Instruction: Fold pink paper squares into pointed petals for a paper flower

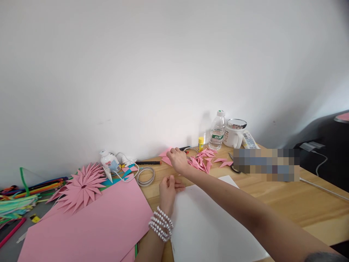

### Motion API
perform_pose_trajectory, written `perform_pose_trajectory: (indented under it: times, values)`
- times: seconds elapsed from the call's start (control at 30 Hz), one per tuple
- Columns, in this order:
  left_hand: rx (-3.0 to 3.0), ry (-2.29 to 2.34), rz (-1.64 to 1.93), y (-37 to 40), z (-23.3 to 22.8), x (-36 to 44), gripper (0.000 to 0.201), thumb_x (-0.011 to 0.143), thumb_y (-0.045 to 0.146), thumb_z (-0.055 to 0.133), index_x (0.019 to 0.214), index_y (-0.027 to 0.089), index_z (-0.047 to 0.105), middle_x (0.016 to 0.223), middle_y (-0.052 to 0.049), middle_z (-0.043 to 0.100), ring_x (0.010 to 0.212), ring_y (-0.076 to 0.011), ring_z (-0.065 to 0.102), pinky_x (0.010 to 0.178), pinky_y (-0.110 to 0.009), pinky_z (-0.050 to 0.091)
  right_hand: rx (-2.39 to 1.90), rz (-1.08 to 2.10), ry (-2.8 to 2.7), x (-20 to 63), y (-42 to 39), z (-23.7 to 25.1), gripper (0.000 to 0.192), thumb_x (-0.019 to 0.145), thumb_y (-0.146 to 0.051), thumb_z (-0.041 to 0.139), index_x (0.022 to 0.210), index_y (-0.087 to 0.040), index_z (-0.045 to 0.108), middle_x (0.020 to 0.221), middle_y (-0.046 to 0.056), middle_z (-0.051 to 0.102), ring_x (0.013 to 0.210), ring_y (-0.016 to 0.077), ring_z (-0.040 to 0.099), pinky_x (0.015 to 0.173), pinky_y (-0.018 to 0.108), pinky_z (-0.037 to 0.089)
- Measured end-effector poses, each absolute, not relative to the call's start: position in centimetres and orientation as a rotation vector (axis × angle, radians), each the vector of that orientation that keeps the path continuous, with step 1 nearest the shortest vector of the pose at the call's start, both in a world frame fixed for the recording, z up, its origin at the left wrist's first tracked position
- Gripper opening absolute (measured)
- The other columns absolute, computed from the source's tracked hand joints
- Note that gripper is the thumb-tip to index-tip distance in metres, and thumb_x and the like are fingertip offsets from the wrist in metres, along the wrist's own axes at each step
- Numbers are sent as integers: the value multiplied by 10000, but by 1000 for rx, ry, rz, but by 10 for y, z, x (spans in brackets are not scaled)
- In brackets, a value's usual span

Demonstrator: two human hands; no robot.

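My right hand (pixel 177 160) reaches toward the wall with its fingers pinched at a pink paper piece (pixel 164 159); the fingertips partly cover that piece. Just below it, my left hand (pixel 168 188), with a beaded bracelet on its wrist, is at the upper left corner of a white sheet (pixel 209 222). Its thumb is raised and the other fingers stretch to the right, with nothing visible in them. Right of my right hand lies a pile of folded pink paper pieces (pixel 201 162). A yellow glue stick (pixel 201 144) stands behind the pile.
Pink sheets (pixel 89 222) and a pink folded-paper rosette (pixel 83 186) lie at left, near pipe cleaners (pixel 19 205). A white bottle (pixel 110 161), tape roll (pixel 145 177) and black pen (pixel 148 162) are near the wall. A water bottle (pixel 217 131), mug (pixel 234 134) and scissors (pixel 234 167) are at right.
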State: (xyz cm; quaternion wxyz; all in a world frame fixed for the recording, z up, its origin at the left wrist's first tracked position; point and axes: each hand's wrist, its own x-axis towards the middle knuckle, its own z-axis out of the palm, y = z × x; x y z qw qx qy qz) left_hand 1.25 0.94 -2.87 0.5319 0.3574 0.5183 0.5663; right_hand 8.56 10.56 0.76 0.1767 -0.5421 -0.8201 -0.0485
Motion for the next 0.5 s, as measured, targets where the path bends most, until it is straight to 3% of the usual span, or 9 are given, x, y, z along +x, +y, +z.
perform_pose_trajectory:
  times: [0.1,0.23,0.5]
  values:
    - [829,1193,1391,8,-21,12,339,712,448,536,771,117,501,735,-101,641,621,-197,639,579,-333,520,-1441,-100,-2212,89,94,15,224,878,-214,304,964,-177,508,970,89,573,912,178,507,673,258,426]
    - [817,1184,1456,6,-13,11,382,700,456,553,866,114,518,907,-144,625,696,-193,639,624,-324,519,-964,444,-1682,104,67,22,196,854,-271,354,908,-160,506,797,30,596,700,116,557,630,218,444]
    - [860,1140,1370,2,-7,13,478,703,483,533,996,106,511,911,-151,631,675,-198,638,570,-313,518,-848,852,-1335,147,35,0,230,747,-300,519,929,-161,503,867,76,611,796,170,584,661,285,484]
